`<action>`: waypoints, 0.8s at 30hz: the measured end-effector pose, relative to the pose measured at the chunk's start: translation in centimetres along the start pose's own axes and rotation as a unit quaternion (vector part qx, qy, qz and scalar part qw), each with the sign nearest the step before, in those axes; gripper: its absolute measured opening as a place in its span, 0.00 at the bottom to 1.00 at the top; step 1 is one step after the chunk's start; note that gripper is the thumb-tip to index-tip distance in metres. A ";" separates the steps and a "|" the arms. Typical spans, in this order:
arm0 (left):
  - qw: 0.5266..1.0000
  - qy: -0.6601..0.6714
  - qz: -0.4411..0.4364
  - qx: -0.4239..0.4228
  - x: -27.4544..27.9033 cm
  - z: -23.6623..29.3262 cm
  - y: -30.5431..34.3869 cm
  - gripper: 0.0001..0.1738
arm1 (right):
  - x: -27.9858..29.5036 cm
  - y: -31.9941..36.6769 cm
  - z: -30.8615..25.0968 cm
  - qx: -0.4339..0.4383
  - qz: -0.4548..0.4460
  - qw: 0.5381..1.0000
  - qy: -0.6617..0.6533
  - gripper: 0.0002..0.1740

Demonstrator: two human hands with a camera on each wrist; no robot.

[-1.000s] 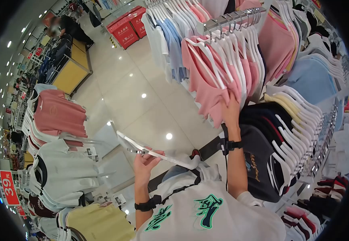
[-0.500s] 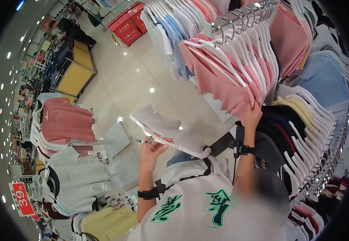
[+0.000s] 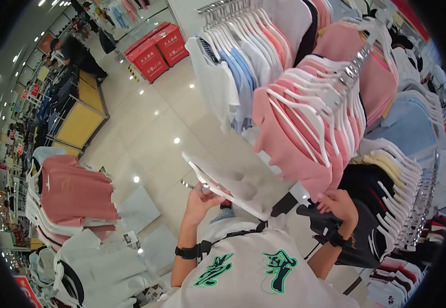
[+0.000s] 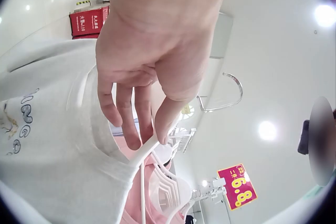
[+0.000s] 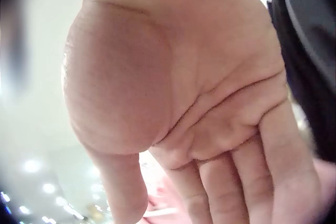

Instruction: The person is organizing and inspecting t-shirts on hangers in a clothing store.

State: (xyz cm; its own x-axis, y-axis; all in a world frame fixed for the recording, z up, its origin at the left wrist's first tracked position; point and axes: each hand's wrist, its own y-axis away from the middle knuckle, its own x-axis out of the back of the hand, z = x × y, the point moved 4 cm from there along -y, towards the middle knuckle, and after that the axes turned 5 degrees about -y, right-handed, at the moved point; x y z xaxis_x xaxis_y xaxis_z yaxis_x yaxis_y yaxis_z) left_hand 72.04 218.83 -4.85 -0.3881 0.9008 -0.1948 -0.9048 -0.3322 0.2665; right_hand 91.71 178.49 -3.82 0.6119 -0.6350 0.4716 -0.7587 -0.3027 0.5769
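My left hand [image 3: 198,206] pinches a white hanger [image 4: 140,154] between thumb and fingers, in front of my body. A white T-shirt [image 4: 58,134] with a small printed figure and lettering hangs on it, and the metal hook [image 4: 239,90] sticks out past the hand. On the right, my right hand [image 3: 342,208] is at the lower edge of the front pink shirt [image 3: 279,136], its fingers lightly bent. In the right wrist view the palm [image 5: 210,77] faces the camera with nothing gripped. The pink shirts hang on white hangers from a metal rail [image 3: 355,69].
Dark shirts [image 3: 359,220] hang close by my right hand. A rack at left carries a pink T-shirt [image 3: 74,190] and a white one [image 3: 105,262]. Red boxes [image 3: 156,54] stand on the tiled floor, and a person [image 3: 81,54] is beside a yellow-sided counter [image 3: 81,120].
My right hand has let go of the pink shirt's hem and drawn back toward me. The left hand still holds the hanger, with the T-shirt swung forward.
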 end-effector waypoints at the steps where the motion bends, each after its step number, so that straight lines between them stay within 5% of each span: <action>1: 1.000 -0.012 -0.006 0.005 1.2 0.2 -0.6 0.25 | -0.5 0.5 -2.7 0.002 0.007 1.000 0.004 0.18; 4: 1.000 -0.011 -0.026 0.006 4.6 1.7 -1.7 0.26 | -4.0 0.3 -14.4 0.196 -0.079 0.975 -0.068 0.18; 6: 0.999 -0.010 -0.041 0.007 7.2 1.3 -2.7 0.26 | -7.7 -2.7 -20.2 0.146 -0.015 0.952 -0.269 0.19; 7: 0.999 -0.012 -0.049 0.006 8.3 1.0 -3.3 0.26 | -8.6 -7.2 -22.2 0.282 0.060 0.949 -0.130 0.20; 10: 0.997 0.004 -0.065 0.034 11.4 0.2 -5.0 0.25 | -10.4 -17.4 -29.2 0.430 0.153 0.879 -0.142 0.17; 16: 0.999 -0.038 -0.031 0.005 17.3 0.9 -5.3 0.25 | -14.7 -28.4 -39.8 0.431 0.208 0.878 -0.022 0.20; 18: 1.000 -0.028 0.000 0.009 18.9 0.8 -4.9 0.25 | -16.1 -30.4 -41.3 0.366 0.261 0.887 0.101 0.25; 21: 0.999 -0.004 0.047 0.006 20.8 0.0 -4.7 0.25 | -17.8 -32.7 -42.5 0.385 0.308 0.854 0.165 0.29; 24: 0.997 0.015 0.069 0.010 22.2 -0.4 -5.4 0.25 | -18.1 -34.1 -44.1 0.416 0.319 0.833 0.179 0.21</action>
State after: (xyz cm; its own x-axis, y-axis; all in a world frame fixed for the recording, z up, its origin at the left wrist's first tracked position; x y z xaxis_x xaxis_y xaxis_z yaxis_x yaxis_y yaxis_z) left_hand 68.20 240.54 -10.95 -0.5134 0.8384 -0.1831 -0.8392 -0.4459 0.3112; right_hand 116.36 231.64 -2.57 -0.0601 -0.6482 0.7591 -0.7563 -0.4668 -0.4584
